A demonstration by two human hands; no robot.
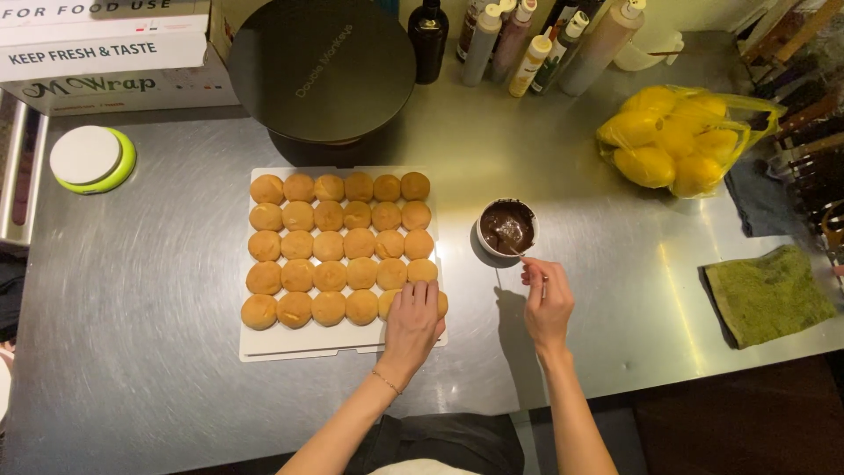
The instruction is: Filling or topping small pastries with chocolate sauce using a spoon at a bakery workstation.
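Left hand (pixel 413 318) lies palm-down over the last golden-brown round bun (pixel 436 302) in the bottom row, fingers curled on top of it, touching; whether it actually grips the bun I cannot tell; thin bracelet on that wrist. Bun sits at the near right corner of the flat white rectangular board (pixel 299 339), with the other golden-brown round buns (pixel 330 246) in neat rows of six; board lies mid-table on the brushed steel worktop (pixel 158 352).

Right hand (pixel 549 303) pinches the handle of a thin metal spoon (pixel 527 261); spoon's far end rests in the small white bowl of dark chocolate sauce (pixel 507 227); bowl stands just right of the board, apart from it.

Around: black round-topped appliance (pixel 322 70) behind the board; white-and-lime round kitchen scale (pixel 91 158) far left; row of squeeze bottles (pixel 536 44) at the back; yellow plastic bag of lemons (pixel 673 141) back right; green folded cloth (pixel 767 295) right; cardboard cling-film box (pixel 105 53) top left.
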